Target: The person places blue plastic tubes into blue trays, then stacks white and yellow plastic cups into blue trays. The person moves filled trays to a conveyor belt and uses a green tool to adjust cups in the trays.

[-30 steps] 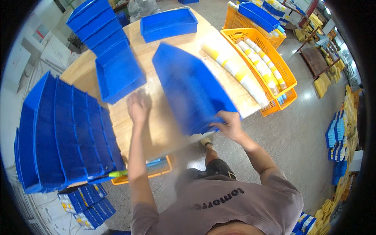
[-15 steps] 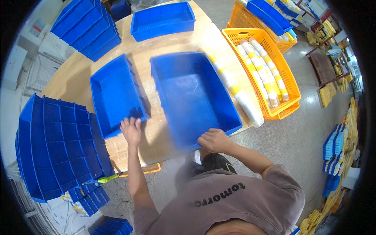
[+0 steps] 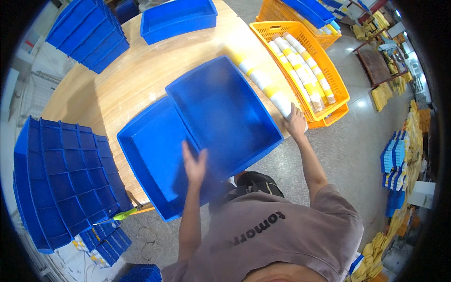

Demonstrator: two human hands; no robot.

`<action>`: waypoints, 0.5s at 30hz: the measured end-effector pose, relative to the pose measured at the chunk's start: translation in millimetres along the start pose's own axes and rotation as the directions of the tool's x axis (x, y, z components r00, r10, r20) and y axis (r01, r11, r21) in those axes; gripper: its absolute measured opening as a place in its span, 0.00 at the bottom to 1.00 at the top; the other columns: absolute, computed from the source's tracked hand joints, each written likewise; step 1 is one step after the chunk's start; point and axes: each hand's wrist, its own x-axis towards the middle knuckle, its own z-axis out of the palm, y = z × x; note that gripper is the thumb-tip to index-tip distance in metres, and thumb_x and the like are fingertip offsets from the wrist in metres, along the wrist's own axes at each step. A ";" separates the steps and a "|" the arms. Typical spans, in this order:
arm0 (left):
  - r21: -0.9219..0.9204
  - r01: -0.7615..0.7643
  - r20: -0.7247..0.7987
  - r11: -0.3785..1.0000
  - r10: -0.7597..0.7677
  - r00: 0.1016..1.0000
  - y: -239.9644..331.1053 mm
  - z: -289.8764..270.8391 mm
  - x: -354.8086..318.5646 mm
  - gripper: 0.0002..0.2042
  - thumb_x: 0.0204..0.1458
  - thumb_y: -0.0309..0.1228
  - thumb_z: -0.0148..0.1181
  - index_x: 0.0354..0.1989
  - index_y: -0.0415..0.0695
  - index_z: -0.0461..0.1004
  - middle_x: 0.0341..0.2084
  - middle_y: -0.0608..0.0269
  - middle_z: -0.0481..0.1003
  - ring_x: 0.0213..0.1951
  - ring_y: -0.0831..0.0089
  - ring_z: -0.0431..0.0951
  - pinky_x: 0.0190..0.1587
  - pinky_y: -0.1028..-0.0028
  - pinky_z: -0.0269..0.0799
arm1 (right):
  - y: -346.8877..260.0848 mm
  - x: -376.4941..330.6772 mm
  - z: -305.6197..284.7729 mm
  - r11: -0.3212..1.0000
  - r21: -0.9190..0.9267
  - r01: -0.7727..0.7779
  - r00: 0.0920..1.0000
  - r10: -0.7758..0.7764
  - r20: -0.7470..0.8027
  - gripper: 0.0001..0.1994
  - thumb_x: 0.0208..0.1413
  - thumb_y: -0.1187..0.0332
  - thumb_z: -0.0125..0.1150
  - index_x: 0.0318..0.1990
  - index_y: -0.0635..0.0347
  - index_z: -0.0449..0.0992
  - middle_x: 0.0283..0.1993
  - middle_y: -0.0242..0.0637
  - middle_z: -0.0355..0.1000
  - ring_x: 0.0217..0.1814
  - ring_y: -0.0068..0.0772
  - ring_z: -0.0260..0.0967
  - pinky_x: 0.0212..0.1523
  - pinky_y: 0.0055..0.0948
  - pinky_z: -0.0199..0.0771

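Two shallow blue plastic bins lie side by side on the wooden table in front of me. The left bin [image 3: 152, 160] is turned askew, and its right side meets or slips under the right bin [image 3: 230, 108]; I cannot tell which. My left hand [image 3: 194, 164] is over the left bin near that seam, fingers spread, holding nothing. At the table's right edge lies a long white and yellow roll [image 3: 263, 83]. My right hand [image 3: 296, 123] has its fingers curled over the roll's near end.
Tall stacks of blue bins stand at the left [image 3: 66, 174] and far left [image 3: 89, 35]. Another blue bin [image 3: 178, 23] sits at the table's far side. A yellow crate [image 3: 336, 87] with several similar rolls stands beyond the right edge. A green-handled tool [image 3: 124, 215] is by the left stack.
The left bin has come nearer and to the right, against the right bin. My left hand has moved right and opened. My right hand has left the right bin for the roll's end.
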 end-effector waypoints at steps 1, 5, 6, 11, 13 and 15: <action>0.142 -0.042 0.029 0.989 0.038 0.999 4.9 23.0 3.3 0.44 0.55 0.34 0.64 0.71 0.30 0.42 0.67 0.31 0.53 0.69 0.40 0.52 0.70 0.53 0.48 | 7.6 4.0 3.8 0.991 0.113 -0.069 0.994 0.060 0.087 0.37 0.43 0.54 0.75 0.61 0.55 0.67 0.46 0.49 0.76 0.51 0.51 0.74 0.50 0.43 0.72; 0.208 0.032 -0.008 0.977 -0.031 0.999 21.4 60.1 22.4 0.43 0.54 0.33 0.63 0.71 0.29 0.41 0.65 0.29 0.53 0.69 0.36 0.49 0.71 0.53 0.44 | 18.2 13.8 -12.2 0.930 0.328 -0.163 0.974 0.099 0.204 0.38 0.44 0.54 0.73 0.64 0.52 0.66 0.51 0.51 0.76 0.53 0.53 0.75 0.50 0.43 0.74; 0.216 0.081 0.036 0.973 -0.091 0.995 29.1 61.7 25.8 0.42 0.54 0.33 0.62 0.70 0.29 0.42 0.65 0.29 0.54 0.68 0.35 0.49 0.71 0.53 0.44 | 18.9 14.1 -24.2 0.916 0.357 -0.184 0.968 0.104 0.230 0.38 0.44 0.56 0.74 0.64 0.53 0.66 0.54 0.49 0.75 0.55 0.51 0.74 0.52 0.42 0.74; -0.153 -0.251 -0.253 0.956 0.208 0.945 101.5 65.9 118.3 0.39 0.60 0.39 0.60 0.70 0.29 0.46 0.67 0.35 0.53 0.68 0.47 0.56 0.70 0.57 0.50 | 13.7 16.7 -99.6 0.869 0.493 -0.049 0.967 -0.083 0.243 0.41 0.41 0.56 0.75 0.64 0.58 0.66 0.55 0.49 0.74 0.58 0.47 0.72 0.59 0.39 0.70; -0.484 -0.178 -0.292 0.857 0.034 0.956 134.7 68.6 181.1 0.34 0.61 0.40 0.60 0.66 0.31 0.54 0.62 0.40 0.63 0.60 0.54 0.69 0.64 0.60 0.63 | 2.2 22.3 -125.3 0.739 0.671 -0.054 0.898 -0.258 0.357 0.42 0.41 0.56 0.76 0.65 0.59 0.65 0.58 0.50 0.72 0.59 0.44 0.71 0.59 0.39 0.71; -0.623 -0.132 -0.203 0.771 0.003 0.979 154.2 62.9 236.2 0.25 0.59 0.38 0.62 0.59 0.35 0.63 0.51 0.48 0.74 0.47 0.57 0.78 0.51 0.61 0.76 | -11.6 32.8 -147.1 0.600 0.776 -0.195 0.661 -0.504 0.556 0.40 0.47 0.56 0.74 0.66 0.60 0.63 0.61 0.50 0.69 0.61 0.43 0.69 0.59 0.40 0.71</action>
